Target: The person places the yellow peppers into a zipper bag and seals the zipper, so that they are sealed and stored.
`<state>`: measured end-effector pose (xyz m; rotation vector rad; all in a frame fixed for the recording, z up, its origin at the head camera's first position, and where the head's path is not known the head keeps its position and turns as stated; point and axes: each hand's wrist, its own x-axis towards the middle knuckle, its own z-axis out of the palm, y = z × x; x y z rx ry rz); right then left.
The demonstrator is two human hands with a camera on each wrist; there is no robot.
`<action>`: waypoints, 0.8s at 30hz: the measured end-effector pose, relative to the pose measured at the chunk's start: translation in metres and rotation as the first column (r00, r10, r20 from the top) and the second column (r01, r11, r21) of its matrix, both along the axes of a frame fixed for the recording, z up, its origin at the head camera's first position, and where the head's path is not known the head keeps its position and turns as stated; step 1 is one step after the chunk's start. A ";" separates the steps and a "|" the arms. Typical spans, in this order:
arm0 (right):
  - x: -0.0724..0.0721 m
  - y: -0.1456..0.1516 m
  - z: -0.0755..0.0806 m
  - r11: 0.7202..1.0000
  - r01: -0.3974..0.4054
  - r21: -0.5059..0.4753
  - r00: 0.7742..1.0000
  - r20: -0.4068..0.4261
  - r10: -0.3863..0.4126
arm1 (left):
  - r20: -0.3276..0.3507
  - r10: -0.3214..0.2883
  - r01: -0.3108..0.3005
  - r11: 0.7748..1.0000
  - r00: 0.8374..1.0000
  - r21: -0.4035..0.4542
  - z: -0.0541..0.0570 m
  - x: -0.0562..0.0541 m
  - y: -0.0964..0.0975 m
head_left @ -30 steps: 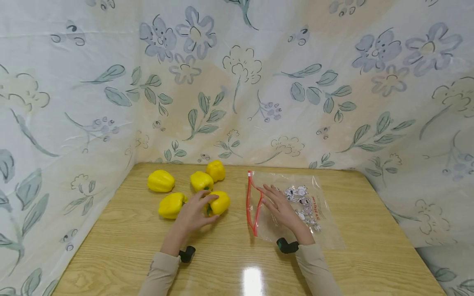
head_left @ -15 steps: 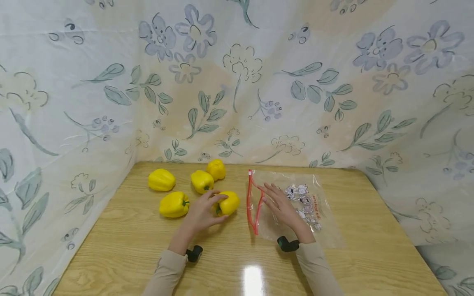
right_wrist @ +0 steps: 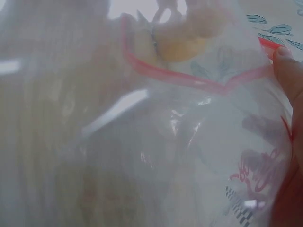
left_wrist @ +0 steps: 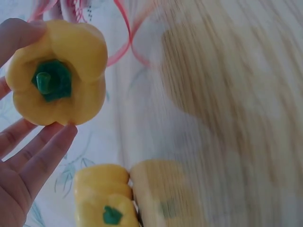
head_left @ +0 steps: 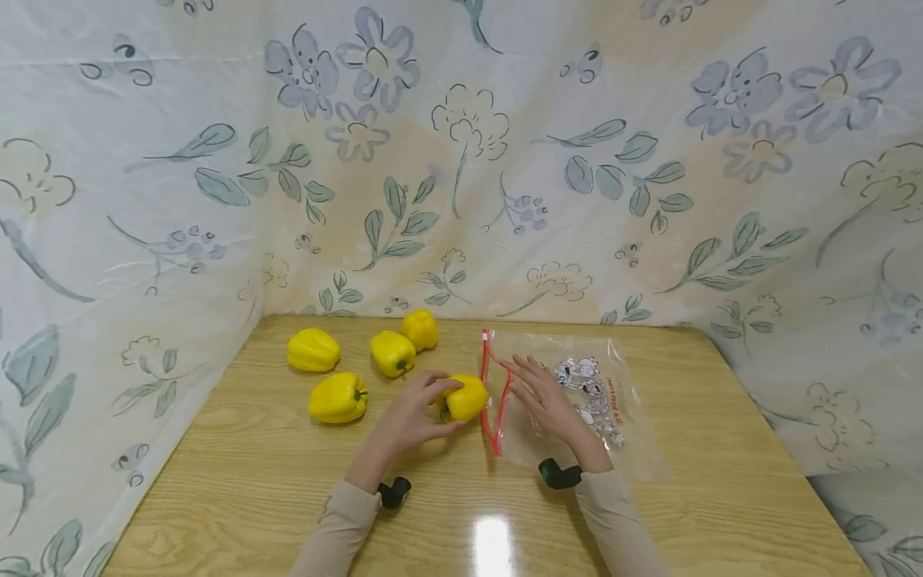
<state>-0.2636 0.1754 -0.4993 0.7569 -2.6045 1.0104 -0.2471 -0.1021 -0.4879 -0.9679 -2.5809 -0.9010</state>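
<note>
My left hand (head_left: 411, 413) grips a yellow bell pepper (head_left: 465, 398), thumb and fingers spread around its sides. The green stem (left_wrist: 45, 82) faces the left wrist camera. The pepper is just at the mouth of a clear zip bag (head_left: 548, 449) with a red zip edge (head_left: 485, 401) and printed cartoon figures. My right hand (head_left: 554, 409) holds the bag near its near-side red lip; in the right wrist view the thumb (right_wrist: 286, 66) lies at the red edge (right_wrist: 189, 81). The bag's mouth gapes toward the pepper. Part of the right hand's grip is hidden.
More yellow bell peppers lie at the left of the wooden table (head_left: 216, 497): one at the back left (head_left: 313, 350), one in front of it (head_left: 337, 398), and a pair, a nearer pepper (head_left: 392, 353) and a farther pepper (head_left: 421, 329). Floral cloth (head_left: 461, 240) hangs behind.
My left hand has moved right with the bell pepper, from beside the other peppers to the bag's red mouth. The right hand and the bag have stayed almost still.
</note>
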 end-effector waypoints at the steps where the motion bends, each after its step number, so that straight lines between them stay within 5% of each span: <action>1: 0.000 0.000 0.000 1.000 0.001 0.000 1.000 0.000 -0.001 | 0.004 -0.006 0.006 1.000 1.000 0.004 0.000 0.000 0.001; 24: 0.003 0.001 0.004 0.999 0.005 -0.034 1.000 0.028 -0.004 | 0.115 -0.116 0.110 0.992 0.987 0.062 -0.007 -0.006 0.031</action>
